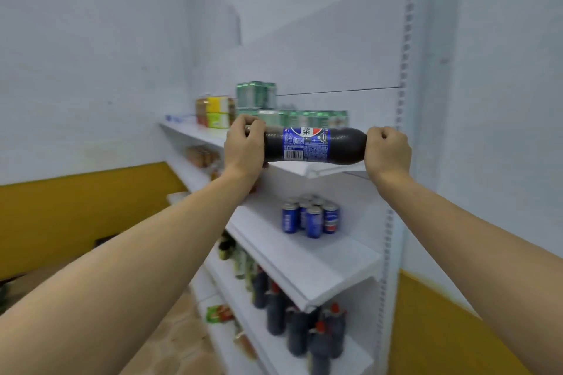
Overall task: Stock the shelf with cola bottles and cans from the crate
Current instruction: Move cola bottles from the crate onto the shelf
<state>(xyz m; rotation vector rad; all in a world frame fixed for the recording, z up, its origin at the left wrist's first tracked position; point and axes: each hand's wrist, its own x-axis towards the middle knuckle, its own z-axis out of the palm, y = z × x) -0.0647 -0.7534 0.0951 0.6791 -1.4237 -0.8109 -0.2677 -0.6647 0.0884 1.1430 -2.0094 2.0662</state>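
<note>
While both arms reach up and forward, the left hand curls its fingers round the cap end of a dark plastic cola bottle with a blue label, and the right hand is fisted against the bottle's base, so the bottle lies level along the front edge of the white metal shelf unit's top board. Green can packs sit behind it on that board. One board down, a cluster of blue cola cans stands near the right end, and dark red-capped bottles fill a lower board.
</note>
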